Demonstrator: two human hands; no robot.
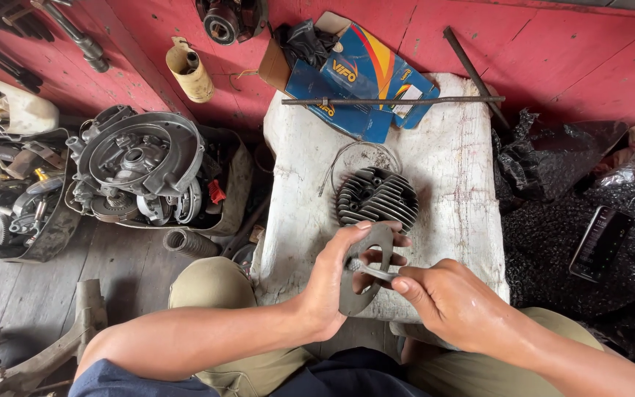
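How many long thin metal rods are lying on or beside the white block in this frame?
2. One thin rod lies crosswise over the white block's far end, resting on the blue box. A darker bar slants along the red floor by its far right corner. Others may hide in the clutter.

The left hand (332, 283) covers the left edge of the gasket (365, 272). The right fingers (413, 283) hide the rear of the blade (376, 273); its type cannot be determined. The gasket overlaps the near fins of the cylinder head (375, 197). Both forearms are cut off at the bottom edge. The engine part (223, 20) is cut off at the top edge.
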